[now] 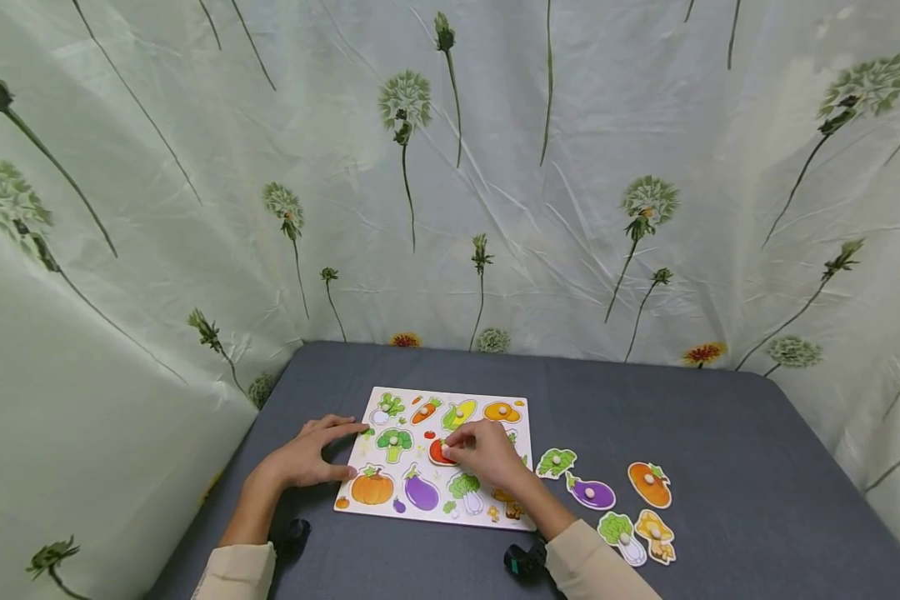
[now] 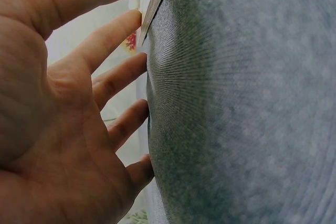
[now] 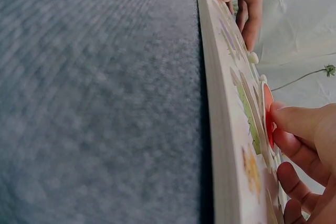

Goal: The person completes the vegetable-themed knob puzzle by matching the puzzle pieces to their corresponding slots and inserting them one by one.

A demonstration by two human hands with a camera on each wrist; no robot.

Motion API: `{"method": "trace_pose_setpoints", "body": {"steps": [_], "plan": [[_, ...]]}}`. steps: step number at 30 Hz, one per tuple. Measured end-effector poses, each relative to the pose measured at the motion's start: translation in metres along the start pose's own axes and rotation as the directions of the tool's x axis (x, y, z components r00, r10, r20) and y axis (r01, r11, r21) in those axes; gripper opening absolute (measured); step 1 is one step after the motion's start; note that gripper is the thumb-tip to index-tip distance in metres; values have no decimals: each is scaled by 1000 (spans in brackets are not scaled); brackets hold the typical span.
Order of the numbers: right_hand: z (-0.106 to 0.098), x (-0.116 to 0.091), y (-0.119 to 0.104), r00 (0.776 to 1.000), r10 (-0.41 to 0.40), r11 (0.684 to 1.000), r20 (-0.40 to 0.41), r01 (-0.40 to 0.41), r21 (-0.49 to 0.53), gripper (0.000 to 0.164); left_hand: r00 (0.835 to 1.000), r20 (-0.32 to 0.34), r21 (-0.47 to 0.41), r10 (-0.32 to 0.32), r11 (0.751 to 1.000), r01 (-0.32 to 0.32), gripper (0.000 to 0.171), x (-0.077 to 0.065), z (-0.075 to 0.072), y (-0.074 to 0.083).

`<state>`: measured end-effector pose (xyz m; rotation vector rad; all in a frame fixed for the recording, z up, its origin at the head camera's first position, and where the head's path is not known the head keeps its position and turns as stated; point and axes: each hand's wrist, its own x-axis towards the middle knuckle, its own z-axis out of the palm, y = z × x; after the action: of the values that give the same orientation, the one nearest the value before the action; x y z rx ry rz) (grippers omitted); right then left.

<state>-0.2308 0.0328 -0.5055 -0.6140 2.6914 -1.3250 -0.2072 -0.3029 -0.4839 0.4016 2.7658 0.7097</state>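
Observation:
A white vegetable puzzle board (image 1: 378, 517) lies on the dark grey table. My right hand (image 1: 487, 452) pinches the red tomato piece (image 1: 437, 452) by its knob over the middle of the board. In the right wrist view that tomato piece (image 3: 268, 114) stands tilted at the board's face, and I cannot tell whether it is seated. My left hand (image 1: 309, 452) rests at the board's left edge, fingers spread and fairly straight. In the left wrist view, the thumb and index finger touch the board's edge (image 2: 157, 2). Knobbed broccoli (image 1: 394, 448), carrot (image 1: 425, 411) and corn (image 1: 459, 414) pieces sit on the board.
Right of the board lie loose pieces: a green leafy one (image 1: 555, 463), an eggplant (image 1: 591, 493), a pumpkin (image 1: 650, 486), a bok choy (image 1: 622, 537) and a mushroom (image 1: 656, 537). A dandelion-print curtain (image 1: 450, 208) hangs behind the table (image 1: 720, 433).

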Motion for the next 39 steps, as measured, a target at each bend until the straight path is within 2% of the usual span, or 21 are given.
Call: {"method": "trace_pose_setpoints", "body": {"steps": [10,20,39], "plan": [[1,-2,1,1000,-17,999,-18,16,-32,6,999,-15,-8,35,999,-35,77,0,-1,0],[2,-2,3,997,-63,996,-47,60,-64,7,1000,-14,-4,24,1000,-24,77,1,0,1],[4,-1,-1,996,-74,993,-42,70,-92,5,1000,-4,-2,16,1000,-16,78,0,0,-1]]}}
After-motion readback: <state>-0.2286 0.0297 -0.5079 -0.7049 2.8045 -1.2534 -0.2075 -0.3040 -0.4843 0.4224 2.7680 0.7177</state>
